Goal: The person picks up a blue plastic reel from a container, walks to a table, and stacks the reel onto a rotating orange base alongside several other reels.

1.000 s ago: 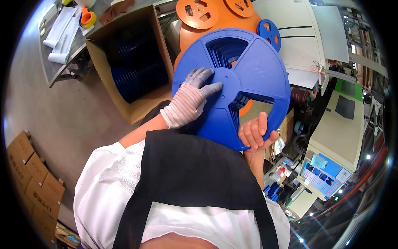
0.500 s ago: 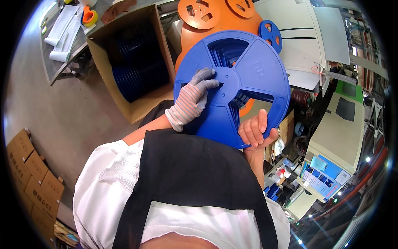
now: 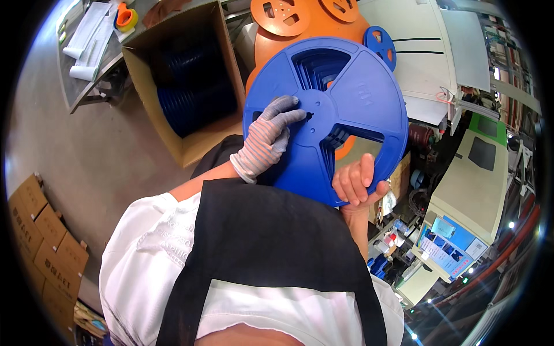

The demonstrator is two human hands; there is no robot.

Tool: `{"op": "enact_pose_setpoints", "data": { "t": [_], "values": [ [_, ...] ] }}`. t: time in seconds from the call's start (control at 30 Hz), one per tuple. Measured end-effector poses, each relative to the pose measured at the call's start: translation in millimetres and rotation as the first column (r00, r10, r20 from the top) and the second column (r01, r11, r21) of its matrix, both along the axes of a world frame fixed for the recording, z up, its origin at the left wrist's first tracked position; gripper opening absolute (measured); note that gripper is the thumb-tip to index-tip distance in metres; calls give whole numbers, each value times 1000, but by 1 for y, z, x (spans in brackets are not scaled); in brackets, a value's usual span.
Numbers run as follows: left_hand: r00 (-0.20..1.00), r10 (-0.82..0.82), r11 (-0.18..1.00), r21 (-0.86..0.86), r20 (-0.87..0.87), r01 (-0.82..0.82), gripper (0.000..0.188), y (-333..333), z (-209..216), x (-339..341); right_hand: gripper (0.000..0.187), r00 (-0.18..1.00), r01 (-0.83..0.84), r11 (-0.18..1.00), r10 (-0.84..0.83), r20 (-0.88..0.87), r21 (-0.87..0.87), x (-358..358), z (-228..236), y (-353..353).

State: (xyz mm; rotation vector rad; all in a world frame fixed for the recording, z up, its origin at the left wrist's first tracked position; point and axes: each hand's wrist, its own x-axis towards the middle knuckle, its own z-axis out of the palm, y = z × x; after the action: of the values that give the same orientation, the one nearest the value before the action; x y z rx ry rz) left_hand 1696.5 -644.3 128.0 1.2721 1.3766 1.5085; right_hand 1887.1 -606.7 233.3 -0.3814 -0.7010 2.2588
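In front of my chest is a stack of blue plastic reels, its round face tilted toward me, with wide cut-outs showing more flanges behind. My left hand, in a grey and orange striped glove, is closed against the reel's left side. Two of its fingers reach to the hub beside the small centre hole; the thumb is partly hidden. At the lower right, my bare right hand grips the rim, fingers bent over the front through a cut-out.
Left of the reels stands an open cardboard box holding more blue reels. Behind them lie orange reels and a small blue reel. A table with papers and tape is upper left, stacked cartons lower left, a beige machine right.
The reel stack has shifted very slightly to the right and upward in the picture. Both hands keep the same hold on it.
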Motion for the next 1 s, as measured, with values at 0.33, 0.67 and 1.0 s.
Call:
{"op": "enact_pose_setpoints", "data": {
  "t": [0.33, 0.67, 1.0],
  "values": [
    [995, 87, 995, 54, -51, -85, 42, -6, -11, -10, 31, 990, -31, 997, 40, -133, 75, 16, -11, -4],
    [652, 291, 873, -473, 700, 118, 82, 0, 8, -22, 31, 855, -47, 987, 120, -504, 156, 51, -7, 14],
    [784, 250, 900, -435, 568, 28, 76, 3, 38, -17, 32, 835, 26, 992, 46, -549, 122, 68, -1, 13]
  ]
}}
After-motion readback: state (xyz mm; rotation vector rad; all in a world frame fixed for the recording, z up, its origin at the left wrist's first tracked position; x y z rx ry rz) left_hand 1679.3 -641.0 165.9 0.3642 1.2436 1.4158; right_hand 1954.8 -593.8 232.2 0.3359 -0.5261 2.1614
